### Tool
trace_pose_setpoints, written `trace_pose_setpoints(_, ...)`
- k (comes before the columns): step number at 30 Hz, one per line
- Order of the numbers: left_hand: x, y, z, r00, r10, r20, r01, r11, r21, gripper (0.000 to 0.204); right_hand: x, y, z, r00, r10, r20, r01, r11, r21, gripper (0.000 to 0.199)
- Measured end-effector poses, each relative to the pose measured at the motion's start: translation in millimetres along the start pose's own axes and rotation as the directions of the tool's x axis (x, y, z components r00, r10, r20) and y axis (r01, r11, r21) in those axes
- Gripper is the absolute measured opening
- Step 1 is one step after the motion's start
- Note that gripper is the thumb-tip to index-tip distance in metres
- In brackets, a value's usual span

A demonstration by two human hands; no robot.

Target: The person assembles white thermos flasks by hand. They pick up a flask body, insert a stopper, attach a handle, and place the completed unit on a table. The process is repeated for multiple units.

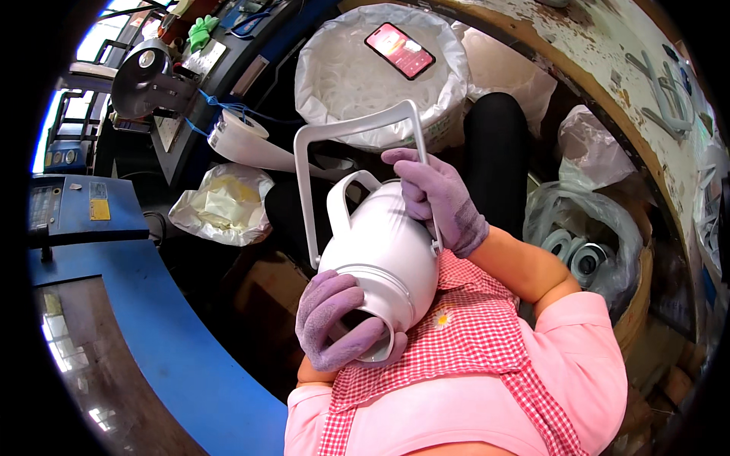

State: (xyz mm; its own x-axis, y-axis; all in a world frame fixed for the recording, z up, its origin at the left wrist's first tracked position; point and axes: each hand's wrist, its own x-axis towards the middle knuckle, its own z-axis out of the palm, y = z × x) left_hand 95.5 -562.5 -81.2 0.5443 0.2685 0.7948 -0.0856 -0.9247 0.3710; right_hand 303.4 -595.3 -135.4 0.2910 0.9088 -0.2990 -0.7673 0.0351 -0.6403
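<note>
A white plastic jug body [391,243] lies tilted in my lap, its round open neck toward me. My left hand [328,323], in a purple glove, is wrapped round the rim of the neck, with some fingers in the opening. A fixed grip handle [338,205] stands out from the jug's side. The swinging carry handle [356,131] is raised over the body, pivoting at both sides. My right hand [449,201], also gloved, has curled fingers closed at the right arm of that carry handle. Its palm side is partly hidden.
Ahead stands a lined tub [312,83] of translucent rings with a phone [399,51] on top. A white bag [228,205] and blue machine [175,319] are left. On the right, a plastic bag [620,235] holds round parts beside a worn table edge [578,64].
</note>
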Motion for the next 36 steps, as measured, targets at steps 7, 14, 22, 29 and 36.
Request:
trace_pose_setpoints(7, -4, 1, -5, 0.997, -0.048, 0.062, 0.049, 0.999, -0.015, 0.063, -12, -11, 12, 0.984, -0.176, -0.023, 0.17, 0.97, -0.172, 0.045)
trace_pose_setpoints(14, 10, 5, 8, 0.997, -0.061, 0.056, 0.072, 0.975, -0.212, 0.044, -23, -3, 5, 0.944, -0.248, 0.217, 0.3, 0.917, -0.261, 0.04)
trace_pose_setpoints(22, -15, -63, 33, 0.602, -0.664, 0.444, 0.772, 0.343, -0.535, 0.022, -31, -11, -55, 0.953, -0.169, 0.252, 0.15, 0.984, 0.092, 0.061)
trace_pose_setpoints(29, -34, -52, 47, 0.736, -0.506, 0.451, 0.639, 0.298, -0.709, 0.035, -43, -12, -84, 0.911, -0.205, 0.358, 0.166, 0.976, 0.138, 0.061)
trace_pose_setpoints(36, -33, -47, 61, 0.646, -0.655, 0.393, 0.648, 0.198, -0.735, 0.037, -43, -15, -59, 0.921, -0.281, 0.272, 0.241, 0.955, 0.17, 0.076)
